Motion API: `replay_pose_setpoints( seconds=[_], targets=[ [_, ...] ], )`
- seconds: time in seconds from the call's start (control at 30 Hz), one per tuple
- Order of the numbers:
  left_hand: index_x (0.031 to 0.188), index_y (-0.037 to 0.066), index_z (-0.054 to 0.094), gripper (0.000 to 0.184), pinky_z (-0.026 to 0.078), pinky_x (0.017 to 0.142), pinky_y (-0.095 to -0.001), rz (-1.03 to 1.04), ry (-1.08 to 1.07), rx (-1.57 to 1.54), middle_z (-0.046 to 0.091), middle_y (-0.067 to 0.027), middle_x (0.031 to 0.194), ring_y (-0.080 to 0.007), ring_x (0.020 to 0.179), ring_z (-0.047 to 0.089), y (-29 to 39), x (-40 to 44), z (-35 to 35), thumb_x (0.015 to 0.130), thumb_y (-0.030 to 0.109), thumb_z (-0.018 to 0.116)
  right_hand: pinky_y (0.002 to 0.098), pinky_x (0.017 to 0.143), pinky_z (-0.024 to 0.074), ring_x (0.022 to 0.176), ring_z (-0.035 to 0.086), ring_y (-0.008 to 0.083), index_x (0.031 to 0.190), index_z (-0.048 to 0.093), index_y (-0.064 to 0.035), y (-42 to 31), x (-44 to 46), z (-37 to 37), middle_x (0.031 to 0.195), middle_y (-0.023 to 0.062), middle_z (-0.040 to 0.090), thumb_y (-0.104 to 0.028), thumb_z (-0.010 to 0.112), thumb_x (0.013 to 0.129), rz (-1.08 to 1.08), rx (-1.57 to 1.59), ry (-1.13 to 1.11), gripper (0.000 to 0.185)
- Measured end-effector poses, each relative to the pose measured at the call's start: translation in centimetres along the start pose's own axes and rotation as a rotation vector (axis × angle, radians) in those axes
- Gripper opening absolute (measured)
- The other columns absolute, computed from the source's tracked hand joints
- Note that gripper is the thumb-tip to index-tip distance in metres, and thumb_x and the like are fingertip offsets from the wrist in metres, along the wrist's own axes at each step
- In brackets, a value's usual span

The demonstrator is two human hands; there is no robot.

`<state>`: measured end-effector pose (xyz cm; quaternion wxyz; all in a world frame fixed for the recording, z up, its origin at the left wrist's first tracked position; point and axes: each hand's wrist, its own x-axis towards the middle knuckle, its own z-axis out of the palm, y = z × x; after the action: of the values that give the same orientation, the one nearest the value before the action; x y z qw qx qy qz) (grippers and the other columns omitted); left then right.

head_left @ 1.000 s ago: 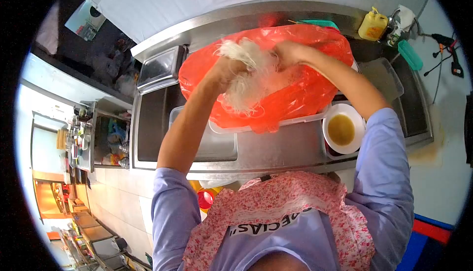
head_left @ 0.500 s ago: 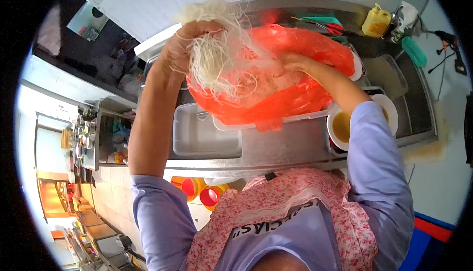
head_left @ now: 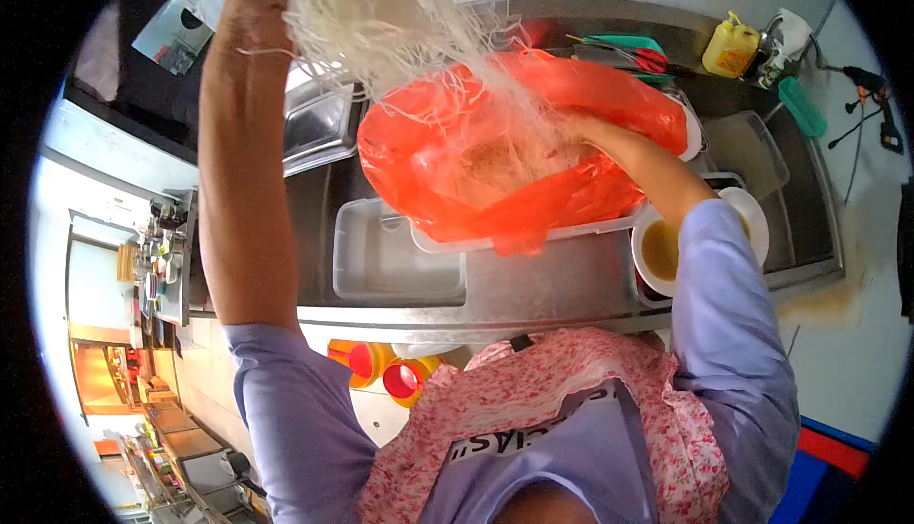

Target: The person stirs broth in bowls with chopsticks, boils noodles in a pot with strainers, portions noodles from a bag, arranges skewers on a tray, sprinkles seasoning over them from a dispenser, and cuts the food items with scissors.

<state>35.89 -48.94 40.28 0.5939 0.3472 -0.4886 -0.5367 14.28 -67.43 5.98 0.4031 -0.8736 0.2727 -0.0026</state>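
Steel counter [head_left: 547, 286]: left hand [head_left: 262, 5] clutches pale tangled strands [head_left: 376, 34] above red plastic bag [head_left: 433, 205]; right hand [head_left: 574, 132], grip unclear; tugging risks spills.

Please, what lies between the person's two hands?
In the head view, pale noodle-like strands stretch from the left hand toward the right hand, over the red plastic bag.

Pale strands [head_left: 371, 24] trailing into open red bag [head_left: 486, 219].

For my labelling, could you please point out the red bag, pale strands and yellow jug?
Red bag [head_left: 405, 181], head view, left wall.
Pale strands [head_left: 376, 29], head view, bundle's middle.
Yellow jug [head_left: 730, 50], head view, body.
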Motion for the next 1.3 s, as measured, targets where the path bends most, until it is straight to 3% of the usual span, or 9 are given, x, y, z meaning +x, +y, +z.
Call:
replay_pose_setpoints(
  seconds=[0.2, 0.27, 0.33, 0.37, 0.43, 0.63, 0.83, 1.13, 1.3],
  targets=[
    [0.087, 0.002, 0.064, 0.018, 0.056, 0.067, -0.0359, -0.03, 0.041, 0.047, 0.066, -0.0116, 0.081, -0.0228, 0.072, 0.065, 2.3, 3.5, -1.7, 0.079, 0.018, 0.061, 0.0365, 0.07, 0.0488, 0.077, 0.061, 0.0209, 0.104, 0.062, -0.0026, -0.1, -0.4, -0.9, 0.089, 0.0116, 0.066, -0.02, 0.073, 0.068, -0.031, -0.12, 0.095, 0.042],
    [0.088, 0.003, 0.064, 0.02, 0.056, 0.067, -0.0355, 0.607, -0.236, 0.306, 0.066, -0.0111, 0.08, -0.0229, 0.072, 0.065, -0.6, 4.1, -2.8, 0.079, 0.021, 0.062, 0.0363, 0.07, 0.0488, 0.077, 0.061, 0.0202, 0.105, 0.062, -0.0026, -2.0, -2.2, -3.0, 0.09, 0.0112, 0.066, -0.02, 0.073, 0.068, -0.173, -0.181, 0.231, 0.042],
    [0.098, 0.004, 0.062, 0.034, 0.056, 0.07, -0.036, -0.194, -0.076, 0.155, 0.066, -0.0111, 0.086, -0.024, 0.076, 0.065, 2.7, 3.6, -3.0, 0.077, 0.031, 0.066, 0.0353, 0.071, 0.0486, 0.079, 0.06, 0.0184, 0.108, 0.061, -0.0028, -6.2, -5.4, -5.4, 0.093, 0.01, 0.066, -0.021, 0.073, 0.068, -0.346, -0.316, 0.465, 0.045],
    [0.102, 0.003, 0.065, 0.034, 0.052, 0.078, -0.0339, 0.199, -0.214, 0.326, 0.066, -0.0077, 0.098, -0.0193, 0.085, 0.063, 1.3, 5.1, -6.4, 0.074, 0.022, 0.067, 0.0325, 0.071, 0.0484, 0.078, 0.059, 0.0163, 0.108, 0.061, -0.0019, -8.8, -7.1, -7.0, 0.093, 0.0096, 0.065, -0.019, 0.072, 0.068, -0.293, -0.248, 0.429, 0.044],
    [0.104, 0.002, 0.064, 0.033, 0.053, 0.077, -0.0338, 0.052, 0.006, 0.299, 0.066, -0.008, 0.098, -0.0187, 0.084, 0.064, 1.1, 5.2, -5.2, 0.076, 0.02, 0.066, 0.027, 0.072, 0.0481, 0.078, 0.058, 0.0122, 0.107, 0.06, 0.0, -13.5, -9.8, -9.9, 0.092, 0.0088, 0.065, -0.014, 0.07, 0.069, -0.192, -0.108, 0.368, 0.042],
    [0.097, 0.0, 0.064, 0.025, 0.056, 0.07, -0.0368, -0.294, -0.199, -0.157, 0.068, -0.0125, 0.089, -0.0225, 0.076, 0.067, -2.3, 3.8, 0.2, 0.084, 0.02, 0.056, 0.0265, 0.067, 0.0469, 0.075, 0.055, 0.0106, 0.107, 0.06, -0.002, -18.6, -8.0, -9.2, 0.088, 0.0069, 0.064, -0.027, 0.072, 0.076, -0.612, 0.328, 0.239, 0.042],
    [0.114, 0.002, 0.056, 0.038, 0.053, 0.083, -0.0403, -0.109, 0.073, -0.061, 0.064, -0.0117, 0.106, -0.0245, 0.092, 0.064, -4.6, 2.2, -3.2, 0.081, 0.019, 0.062, 0.0221, 0.058, 0.0435, 0.065, 0.051, 0.0073, 0.105, 0.06, -0.0037, -20.7, -10.2, -9.5, 0.085, 0.0022, 0.061, -0.022, 0.064, 0.085, -0.237, 0.552, 0.421, 0.028],
    [0.113, 0.001, 0.054, 0.031, 0.052, 0.084, -0.0421, -0.08, -0.155, -0.454, 0.061, -0.0133, 0.107, -0.0258, 0.094, 0.061, -8.7, 2.0, -2.4, 0.082, 0.007, 0.054, 0.019, 0.04, 0.0249, 0.047, 0.036, 0.0021, 0.091, 0.062, -0.0042, -29.0, -9.5, -15.6, 0.058, -0.0042, 0.044, -0.035, 0.061, 0.087, -0.451, 0.33, 0.497, 0.031],
    [0.114, 0.001, 0.053, 0.03, 0.052, 0.082, -0.0411, -0.119, -0.061, -0.378, 0.061, -0.0132, 0.104, -0.0257, 0.092, 0.062, -11.4, 1.9, -1.5, 0.086, 0.01, 0.049, 0.0201, 0.044, 0.0309, 0.06, 0.042, 0.0037, 0.096, 0.059, -0.0058, -25.7, -9.8, -16.4, 0.076, -0.0031, 0.053, -0.032, 0.066, 0.083, -0.24, 0.169, 0.404, 0.03]
  ],
)
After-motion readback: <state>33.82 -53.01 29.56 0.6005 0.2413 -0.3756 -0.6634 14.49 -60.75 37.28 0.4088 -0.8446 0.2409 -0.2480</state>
